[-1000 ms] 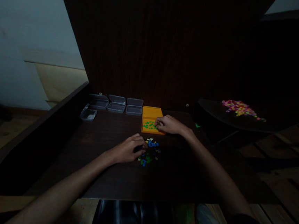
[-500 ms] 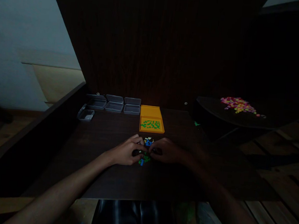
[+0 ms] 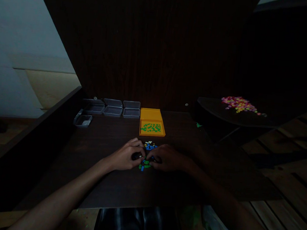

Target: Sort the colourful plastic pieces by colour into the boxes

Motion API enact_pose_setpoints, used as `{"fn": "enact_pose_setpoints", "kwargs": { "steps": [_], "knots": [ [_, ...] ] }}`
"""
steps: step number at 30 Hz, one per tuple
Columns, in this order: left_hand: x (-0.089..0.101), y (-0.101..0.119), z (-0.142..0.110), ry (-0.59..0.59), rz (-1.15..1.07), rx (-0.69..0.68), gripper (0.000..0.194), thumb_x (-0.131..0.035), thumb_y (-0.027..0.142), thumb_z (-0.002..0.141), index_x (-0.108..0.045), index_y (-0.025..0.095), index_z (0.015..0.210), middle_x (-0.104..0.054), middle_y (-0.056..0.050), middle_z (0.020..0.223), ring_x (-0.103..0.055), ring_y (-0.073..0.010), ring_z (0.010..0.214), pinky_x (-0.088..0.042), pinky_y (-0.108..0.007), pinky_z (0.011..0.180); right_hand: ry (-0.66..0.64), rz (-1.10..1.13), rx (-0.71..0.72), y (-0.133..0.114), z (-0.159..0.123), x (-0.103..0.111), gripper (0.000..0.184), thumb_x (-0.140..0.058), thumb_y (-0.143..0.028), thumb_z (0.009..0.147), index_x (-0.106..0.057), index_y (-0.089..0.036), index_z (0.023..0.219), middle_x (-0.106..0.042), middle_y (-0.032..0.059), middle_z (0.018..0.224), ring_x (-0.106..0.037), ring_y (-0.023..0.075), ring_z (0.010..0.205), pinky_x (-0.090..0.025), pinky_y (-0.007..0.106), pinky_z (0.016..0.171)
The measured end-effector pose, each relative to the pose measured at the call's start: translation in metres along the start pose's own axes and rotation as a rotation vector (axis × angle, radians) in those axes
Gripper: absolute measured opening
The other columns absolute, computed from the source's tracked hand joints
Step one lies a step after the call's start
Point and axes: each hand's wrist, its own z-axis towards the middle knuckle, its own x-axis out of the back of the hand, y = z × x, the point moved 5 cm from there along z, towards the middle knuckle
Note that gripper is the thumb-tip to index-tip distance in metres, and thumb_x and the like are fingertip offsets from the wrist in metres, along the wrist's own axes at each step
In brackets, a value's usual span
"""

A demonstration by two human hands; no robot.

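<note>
My left hand (image 3: 128, 155) rests low over the dark table, thumb and fingertips closed together at the edge of a pile of small building bricks. Facing it from the right is my right hand (image 3: 167, 157), its fingers curled in a pinch among the same pieces. What either pinch holds is too small and dark to make out. Between the hands lie green bricks (image 3: 146, 162) and a blue brick (image 3: 142, 168) nearer me. More blue bricks (image 3: 150, 147) sit just beyond the fingertips, with white bricks (image 3: 148, 142) and a few yellow ones behind.
An open yellow box (image 3: 163, 133) with green pieces in its tray stands behind the pile. Several open clear plastic boxes (image 3: 131, 113) line the table's back left. A side shelf (image 3: 210, 107) bears a heap of colourful beads (image 3: 239, 104). A green scrap (image 3: 199, 125) lies at right.
The whole view has shifted slightly. My fingertips have drawn a little apart around the green bricks, and more of the blue and green pieces shows between them.
</note>
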Motion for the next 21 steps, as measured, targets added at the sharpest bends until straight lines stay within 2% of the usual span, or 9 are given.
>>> {"fn": "enact_pose_setpoints", "kwargs": {
  "steps": [6, 10, 15, 21],
  "knots": [
    [0.004, -0.002, 0.000, 0.085, -0.039, -0.026, 0.010, -0.055, 0.017, 0.085, -0.064, 0.018, 0.087, -0.067, -0.004, 0.086, -0.059, -0.0165, 0.086, -0.048, -0.030, 0.081, -0.002, 0.007, 0.009, 0.000, 0.001, 0.000, 0.020, -0.060, -0.023, 0.081, -0.070, -0.020, 0.098, -0.066, -0.0009, 0.073, -0.057, 0.0118, 0.061, -0.036, 0.023, 0.063],
    [0.009, -0.003, 0.000, 0.165, -0.056, -0.008, 0.006, -0.058, 0.017, 0.081, -0.064, 0.017, 0.081, -0.069, -0.003, 0.081, -0.063, -0.0143, 0.078, -0.049, -0.027, 0.078, -0.013, 0.008, 0.027, -0.003, 0.002, 0.000, 0.023, -0.059, -0.021, 0.082, -0.070, -0.020, 0.103, -0.067, -0.0008, 0.074, -0.058, 0.0123, 0.063, -0.037, 0.023, 0.064],
    [0.013, -0.007, -0.001, 0.200, -0.055, -0.010, 0.005, -0.059, 0.018, 0.081, -0.064, 0.017, 0.080, -0.068, -0.002, 0.079, -0.063, -0.0131, 0.075, -0.049, -0.025, 0.073, -0.019, 0.020, 0.033, -0.002, 0.003, -0.002, 0.021, -0.057, -0.021, 0.084, -0.070, -0.021, 0.101, -0.069, 0.0006, 0.082, -0.060, 0.0134, 0.069, -0.039, 0.024, 0.068],
    [0.014, -0.009, -0.001, 0.220, -0.020, -0.025, 0.005, -0.058, 0.015, 0.082, -0.062, 0.017, 0.084, -0.067, -0.003, 0.083, -0.061, -0.0142, 0.080, -0.048, -0.027, 0.078, -0.028, 0.018, -0.019, 0.004, 0.004, -0.004, 0.015, -0.061, -0.018, 0.081, -0.067, -0.019, 0.095, -0.063, -0.0029, 0.071, -0.054, 0.0105, 0.061, -0.036, 0.023, 0.066]
  ]
}}
